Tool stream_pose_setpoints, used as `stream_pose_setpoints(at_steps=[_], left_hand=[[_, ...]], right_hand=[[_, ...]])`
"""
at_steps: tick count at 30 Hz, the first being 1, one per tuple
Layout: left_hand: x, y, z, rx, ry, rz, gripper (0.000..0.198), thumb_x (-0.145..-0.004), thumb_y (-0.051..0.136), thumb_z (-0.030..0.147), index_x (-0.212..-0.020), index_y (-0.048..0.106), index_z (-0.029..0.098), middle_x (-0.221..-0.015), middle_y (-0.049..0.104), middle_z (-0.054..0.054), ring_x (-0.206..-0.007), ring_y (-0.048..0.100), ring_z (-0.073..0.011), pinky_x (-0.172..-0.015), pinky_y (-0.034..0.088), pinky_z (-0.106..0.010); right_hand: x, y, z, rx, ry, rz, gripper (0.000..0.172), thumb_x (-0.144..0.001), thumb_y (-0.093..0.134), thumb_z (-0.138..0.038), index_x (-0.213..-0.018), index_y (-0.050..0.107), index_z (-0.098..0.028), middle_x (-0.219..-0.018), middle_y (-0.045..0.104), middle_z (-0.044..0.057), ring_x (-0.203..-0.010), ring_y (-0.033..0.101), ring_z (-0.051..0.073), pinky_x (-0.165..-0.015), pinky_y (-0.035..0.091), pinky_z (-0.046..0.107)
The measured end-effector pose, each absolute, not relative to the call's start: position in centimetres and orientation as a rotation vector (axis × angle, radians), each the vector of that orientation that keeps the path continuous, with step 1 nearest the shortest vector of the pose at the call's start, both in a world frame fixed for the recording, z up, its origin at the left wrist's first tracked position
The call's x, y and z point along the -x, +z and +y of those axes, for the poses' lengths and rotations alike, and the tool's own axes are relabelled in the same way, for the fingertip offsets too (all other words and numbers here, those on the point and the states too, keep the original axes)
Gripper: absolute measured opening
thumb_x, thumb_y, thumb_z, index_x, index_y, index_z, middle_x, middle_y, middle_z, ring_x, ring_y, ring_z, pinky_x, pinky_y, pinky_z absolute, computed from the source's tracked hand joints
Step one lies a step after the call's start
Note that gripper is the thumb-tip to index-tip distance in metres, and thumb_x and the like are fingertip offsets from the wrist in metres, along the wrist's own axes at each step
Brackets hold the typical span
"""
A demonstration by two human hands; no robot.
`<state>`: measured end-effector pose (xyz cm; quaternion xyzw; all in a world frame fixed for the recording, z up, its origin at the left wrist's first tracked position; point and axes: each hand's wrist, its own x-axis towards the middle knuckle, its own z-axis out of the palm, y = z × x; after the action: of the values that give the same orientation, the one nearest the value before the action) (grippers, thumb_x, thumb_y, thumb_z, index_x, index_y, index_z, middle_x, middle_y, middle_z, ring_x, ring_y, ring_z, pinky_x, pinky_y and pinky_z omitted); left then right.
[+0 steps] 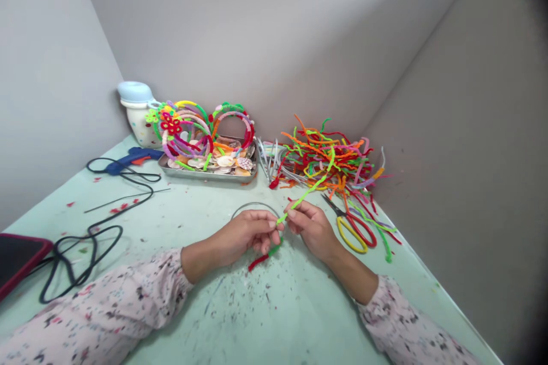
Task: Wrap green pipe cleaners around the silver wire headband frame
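Gray walls [257, 23] stand around your light green desk [308, 313], which has dark specks on it. In the head view, your left hand [252, 231] is pinched on the low end of a bright green stick [315, 186]. Your right hand [312, 228] is just beside it, pinching the same stick a bit higher. The stick's long end leans up and to the right, in front of the pile [325, 154]. A thin hoop [256, 203] curves behind your left hand, and you can't tell how it is held. Under that hand, a fuzzy red and green bit [258, 263] pokes out.

Right of your right hand lie scissors [350, 219], with one yellow loop and one red loop. Behind them is the pile, all fuzzy sticks in many colors. Left of it sits a metal tray [205, 175] of shells [225, 161], with fuzzy hoops [210, 140] on top. A white cup [139, 117] with a blue lid stands behind the tray's left end. A blue glue gun [136, 155] lies in front of the cup. A black cord [115, 217] loops near a red-edged phone [21, 259] at your far left.
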<state>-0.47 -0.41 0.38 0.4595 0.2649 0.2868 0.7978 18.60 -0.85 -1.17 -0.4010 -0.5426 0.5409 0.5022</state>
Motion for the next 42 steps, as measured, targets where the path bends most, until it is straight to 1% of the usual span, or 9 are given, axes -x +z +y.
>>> stream_pose_setpoints(at_steps=[8, 11, 15, 21, 27, 31, 36, 40, 42], left_hand=[[0.5, 0.3, -0.5, -1.031, 0.641, 0.64, 0.02, -0.073, 0.071, 0.029, -0.08, 0.064, 0.011, -0.071, 0.065, -0.003, -0.047, 0.05, -0.004, -0.045, 0.036, -0.016], [0.4, 0.3, -0.6, -1.06, 0.652, 0.658, 0.02, -0.073, 0.071, 0.029, -0.077, 0.062, 0.012, -0.07, 0.064, -0.002, -0.046, 0.049, -0.0037, -0.044, 0.035, -0.016], [0.1, 0.9, -0.9, -1.178, 0.669, 0.778, 0.021, -0.073, 0.068, 0.031, -0.077, 0.06, 0.012, -0.067, 0.062, -0.002, -0.044, 0.046, -0.0043, -0.041, 0.029, -0.017], [-0.2, 2.0, -1.7, -1.558, 0.772, 0.991, 0.014, -0.077, 0.059, 0.028, -0.071, 0.058, 0.015, -0.055, 0.052, 0.003, -0.046, 0.044, -0.0078, -0.047, 0.033, -0.02], [0.4, 1.6, -1.6, -2.171, 0.926, 1.182, 0.009, -0.078, 0.053, 0.018, -0.07, 0.058, 0.018, -0.064, 0.056, 0.001, -0.057, 0.046, -0.0109, -0.057, 0.033, -0.022], [0.6, 1.3, -1.5, -2.325, 1.009, 1.215, 0.008, -0.078, 0.052, 0.016, -0.072, 0.057, 0.018, -0.07, 0.056, 0.0, -0.06, 0.046, -0.0113, -0.059, 0.032, -0.023], [0.5, 1.5, -1.5, -2.144, 1.034, 1.214, 0.009, -0.08, 0.053, 0.019, -0.073, 0.059, 0.018, -0.069, 0.057, 0.0, -0.062, 0.048, -0.0112, -0.06, 0.035, -0.022], [0.4, 1.7, -1.4, -1.722, 0.921, 1.025, 0.017, -0.084, 0.054, 0.031, -0.079, 0.061, 0.016, -0.065, 0.057, 0.001, -0.052, 0.046, -0.0087, -0.051, 0.034, -0.02], [0.3, 1.6, -1.1, -1.499, 0.856, 0.915, 0.025, -0.086, 0.052, 0.037, -0.082, 0.061, 0.015, -0.068, 0.061, 0.0, -0.047, 0.047, -0.0068, -0.045, 0.033, -0.019]], right_hand=[[-18.4, -1.0, -0.9, 0.988, 1.273, -1.309, 0.019, -0.079, 0.066, -0.038, -0.075, 0.062, -0.019, -0.054, 0.052, -0.004, -0.05, 0.043, 0.011, -0.052, 0.034, 0.025], [-18.4, -1.0, -1.0, 0.985, 1.257, -1.316, 0.019, -0.079, 0.066, -0.036, -0.073, 0.061, -0.019, -0.054, 0.051, -0.004, -0.05, 0.043, 0.011, -0.052, 0.034, 0.025], [-18.4, -1.1, -1.0, 0.993, 1.25, -1.301, 0.019, -0.079, 0.066, -0.035, -0.071, 0.059, -0.019, -0.052, 0.051, -0.005, -0.049, 0.042, 0.011, -0.052, 0.033, 0.025], [-18.3, -1.0, -0.9, 1.02, 1.241, -1.295, 0.022, -0.078, 0.065, -0.035, -0.066, 0.055, -0.019, -0.051, 0.049, -0.005, -0.048, 0.042, 0.01, -0.051, 0.033, 0.025], [-17.9, -0.8, -1.2, 1.085, 1.241, -1.314, 0.023, -0.078, 0.064, -0.034, -0.064, 0.055, -0.019, -0.05, 0.05, -0.005, -0.048, 0.043, 0.01, -0.05, 0.033, 0.025], [-17.6, -0.9, -1.3, 1.088, 1.286, -1.284, 0.024, -0.078, 0.064, -0.034, -0.063, 0.053, -0.019, -0.049, 0.05, -0.005, -0.046, 0.042, 0.01, -0.048, 0.033, 0.024], [-17.6, -1.0, -1.3, 1.069, 1.295, -1.253, 0.023, -0.078, 0.065, -0.034, -0.065, 0.054, -0.019, -0.05, 0.051, -0.005, -0.047, 0.044, 0.01, -0.049, 0.034, 0.024], [-17.8, -0.9, -1.2, 1.003, 1.258, -1.252, 0.018, -0.081, 0.063, -0.033, -0.072, 0.058, -0.019, -0.054, 0.051, -0.005, -0.05, 0.044, 0.01, -0.052, 0.034, 0.023], [-18.0, -0.9, -1.2, 0.982, 1.252, -1.259, 0.016, -0.082, 0.063, -0.033, -0.076, 0.06, -0.019, -0.055, 0.051, -0.005, -0.051, 0.043, 0.009, -0.053, 0.033, 0.023]])
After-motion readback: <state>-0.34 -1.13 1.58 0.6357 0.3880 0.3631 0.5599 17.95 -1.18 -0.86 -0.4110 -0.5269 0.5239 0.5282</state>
